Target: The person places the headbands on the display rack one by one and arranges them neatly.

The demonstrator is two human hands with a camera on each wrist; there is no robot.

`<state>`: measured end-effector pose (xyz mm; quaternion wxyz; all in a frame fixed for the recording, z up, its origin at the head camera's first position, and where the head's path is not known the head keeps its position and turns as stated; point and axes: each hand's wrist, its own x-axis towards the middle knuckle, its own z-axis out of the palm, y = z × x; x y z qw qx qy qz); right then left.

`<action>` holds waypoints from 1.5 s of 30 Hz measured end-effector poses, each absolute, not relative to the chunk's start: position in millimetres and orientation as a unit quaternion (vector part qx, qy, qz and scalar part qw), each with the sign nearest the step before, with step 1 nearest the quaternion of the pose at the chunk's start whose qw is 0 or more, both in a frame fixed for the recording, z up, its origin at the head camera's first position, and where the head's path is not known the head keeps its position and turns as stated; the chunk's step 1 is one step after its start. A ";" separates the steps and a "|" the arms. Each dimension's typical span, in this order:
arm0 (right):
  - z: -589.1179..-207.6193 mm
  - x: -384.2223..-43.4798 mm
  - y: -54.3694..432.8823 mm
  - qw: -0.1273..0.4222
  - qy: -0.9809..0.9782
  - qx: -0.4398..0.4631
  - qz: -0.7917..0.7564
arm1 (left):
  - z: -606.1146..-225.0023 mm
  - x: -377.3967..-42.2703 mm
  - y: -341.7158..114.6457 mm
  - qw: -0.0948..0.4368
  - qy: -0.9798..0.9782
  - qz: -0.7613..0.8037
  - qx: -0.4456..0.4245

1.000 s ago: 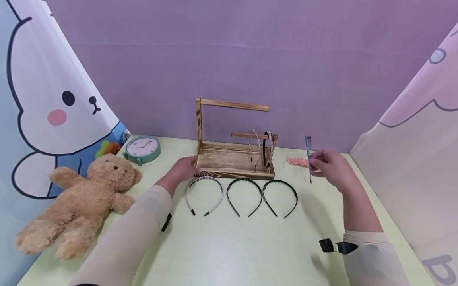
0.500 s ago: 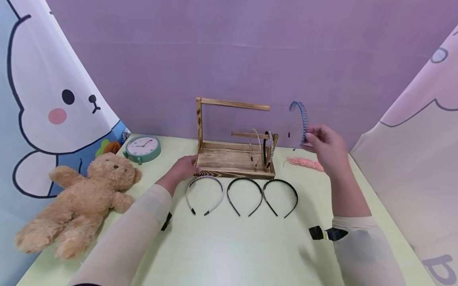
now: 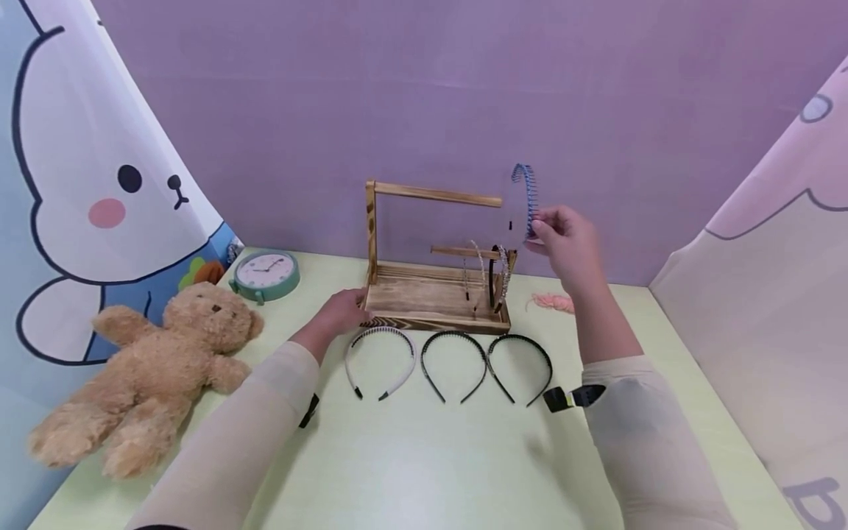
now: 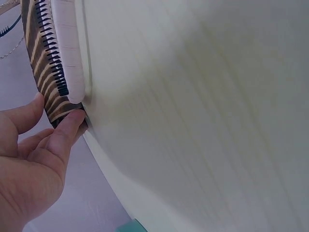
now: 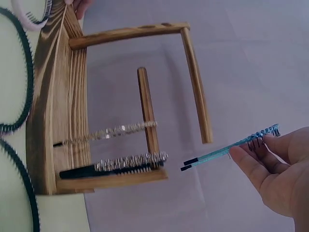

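My right hand (image 3: 566, 239) pinches a blue toothed headband (image 3: 531, 193) between thumb and fingers, raised to the right of the wooden rack (image 3: 417, 294). In the right wrist view the headband's black tips (image 5: 188, 164) point toward the free end of the rack's upper bar (image 5: 198, 87). Sparkly headbands (image 5: 130, 162) hang on the lower bar. At the rack's left front corner, my left hand (image 3: 339, 312) grips the edge with thumb and fingers. A white headband (image 3: 410, 368) and two black headbands (image 3: 453, 333) lie in a row before the rack.
A teddy bear (image 3: 149, 364) lies at the left, with a teal clock (image 3: 267, 272) behind it. Right of the rack lies a pink stringy bundle (image 3: 553, 302), partly covered by my right arm. A purple backdrop (image 3: 424, 96) rises behind the table.
My right hand has lifted the blue headband and carried it left toward the rack, turning it so its arch shows. My left hand has stayed at the rack's corner.
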<state>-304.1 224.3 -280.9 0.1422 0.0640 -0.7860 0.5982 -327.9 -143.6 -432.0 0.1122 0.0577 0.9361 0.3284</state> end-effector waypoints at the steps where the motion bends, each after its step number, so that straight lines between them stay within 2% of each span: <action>1: -280.9 -306.1 221.4 0.143 -0.786 0.065 0.598 | -431.9 -327.9 -143.6 0.110 0.937 0.326 0.060; 11: -279.9 -316.7 189.1 0.125 -0.768 0.073 0.624 | -429.3 -326.6 -143.1 0.106 0.941 0.311 0.078; 23: -289.6 -328.2 131.7 0.108 -0.753 0.128 0.637 | -430.0 -325.5 -144.8 0.107 0.941 0.313 0.069; 30: -297.4 -332.5 100.7 0.075 -0.745 0.148 0.646 | -430.1 -327.4 -143.2 0.116 0.939 0.319 0.059; 45: -318.5 -351.7 54.9 0.045 -0.794 0.159 0.585 | -428.7 -327.4 -142.8 0.114 0.939 0.320 0.054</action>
